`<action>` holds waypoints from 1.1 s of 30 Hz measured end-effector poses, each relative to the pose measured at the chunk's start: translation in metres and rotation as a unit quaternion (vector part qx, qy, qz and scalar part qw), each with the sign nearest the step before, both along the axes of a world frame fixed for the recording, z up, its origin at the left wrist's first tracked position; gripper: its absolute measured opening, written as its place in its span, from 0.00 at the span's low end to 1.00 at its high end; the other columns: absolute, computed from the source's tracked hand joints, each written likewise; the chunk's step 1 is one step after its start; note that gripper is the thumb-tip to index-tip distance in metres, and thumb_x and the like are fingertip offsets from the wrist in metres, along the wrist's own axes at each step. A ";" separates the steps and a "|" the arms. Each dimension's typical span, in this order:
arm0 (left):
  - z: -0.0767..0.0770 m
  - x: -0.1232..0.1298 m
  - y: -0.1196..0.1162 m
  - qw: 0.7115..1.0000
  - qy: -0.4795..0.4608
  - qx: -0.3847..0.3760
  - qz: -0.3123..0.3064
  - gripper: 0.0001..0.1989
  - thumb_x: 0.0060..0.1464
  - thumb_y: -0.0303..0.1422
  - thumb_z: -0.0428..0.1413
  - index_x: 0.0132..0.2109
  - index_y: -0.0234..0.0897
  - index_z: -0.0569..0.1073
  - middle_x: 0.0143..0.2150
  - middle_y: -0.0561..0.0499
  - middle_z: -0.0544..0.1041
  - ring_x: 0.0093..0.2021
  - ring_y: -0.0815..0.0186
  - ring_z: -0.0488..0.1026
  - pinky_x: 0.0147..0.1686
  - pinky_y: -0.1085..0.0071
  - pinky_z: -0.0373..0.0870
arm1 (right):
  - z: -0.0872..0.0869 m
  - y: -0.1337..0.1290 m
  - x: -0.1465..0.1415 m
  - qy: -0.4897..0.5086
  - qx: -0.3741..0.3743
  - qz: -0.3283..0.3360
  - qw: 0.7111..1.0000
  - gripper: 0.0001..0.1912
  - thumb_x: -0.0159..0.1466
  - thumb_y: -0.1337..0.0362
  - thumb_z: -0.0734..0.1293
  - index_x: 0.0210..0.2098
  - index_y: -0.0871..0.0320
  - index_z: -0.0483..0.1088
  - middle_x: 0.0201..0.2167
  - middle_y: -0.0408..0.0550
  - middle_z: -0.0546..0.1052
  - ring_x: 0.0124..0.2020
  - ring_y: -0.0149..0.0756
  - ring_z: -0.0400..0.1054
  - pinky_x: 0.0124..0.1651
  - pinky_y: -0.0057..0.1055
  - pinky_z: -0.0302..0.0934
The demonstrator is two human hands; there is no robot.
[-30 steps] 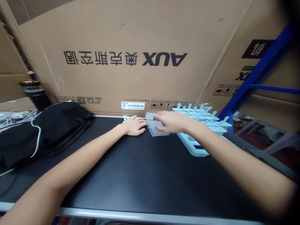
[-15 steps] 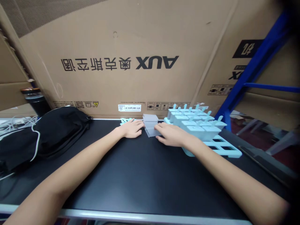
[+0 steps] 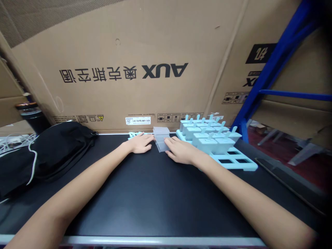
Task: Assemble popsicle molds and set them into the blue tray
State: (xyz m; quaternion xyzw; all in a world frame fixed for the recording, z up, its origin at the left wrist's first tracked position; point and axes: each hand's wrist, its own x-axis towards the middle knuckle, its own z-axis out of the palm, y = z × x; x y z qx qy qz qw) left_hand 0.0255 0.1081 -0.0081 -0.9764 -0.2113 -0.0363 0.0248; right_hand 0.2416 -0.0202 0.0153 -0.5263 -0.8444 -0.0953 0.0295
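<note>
Several translucent popsicle moulds stand together at the back of the black table, between my two hands. My left hand lies flat with its fingers stretched out, the fingertips at the left side of the moulds. Just behind it are light blue popsicle sticks, partly covered by the hand. My right hand has its fingers bent around the right side of the moulds, with the thumb low at the front. To its right sits a light blue popsicle rack, holding several moulds with stick lids.
A large cardboard box walls off the back of the table. On the left lie a black bag with a white cable, and a dark bottle. A blue metal frame rises at the right.
The whole view has shifted slightly, so things appear further left. My hands keep nearly the same places beside the moulds.
</note>
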 end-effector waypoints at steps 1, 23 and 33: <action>0.000 0.000 0.001 1.000 0.000 0.002 0.001 0.21 0.63 0.37 0.41 0.61 0.43 0.59 0.69 0.47 0.57 0.67 0.58 0.57 0.67 0.52 0.42 | 0.001 -0.001 -0.001 -0.003 -0.001 -0.001 1.000 0.16 0.66 0.62 0.57 0.50 0.64 0.64 0.47 0.61 0.72 0.49 0.49 0.64 0.49 0.41 0.60; -0.005 -0.002 0.002 0.998 -0.046 -0.040 0.025 0.27 0.64 0.42 0.41 0.65 0.38 0.46 0.67 0.42 0.61 0.67 0.58 0.58 0.66 0.53 0.41 | 0.005 -0.006 0.001 -0.007 -0.009 -0.033 0.999 0.16 0.66 0.64 0.56 0.51 0.63 0.63 0.50 0.60 0.71 0.52 0.47 0.64 0.48 0.39 0.60; -0.006 -0.001 0.003 0.999 -0.041 -0.019 0.028 0.25 0.64 0.43 0.41 0.63 0.36 0.52 0.65 0.42 0.64 0.65 0.58 0.62 0.66 0.54 0.42 | 0.008 -0.010 -0.004 -0.032 0.006 -0.057 0.998 0.11 0.66 0.64 0.56 0.46 0.59 0.64 0.49 0.56 0.72 0.49 0.46 0.66 0.40 0.37 0.61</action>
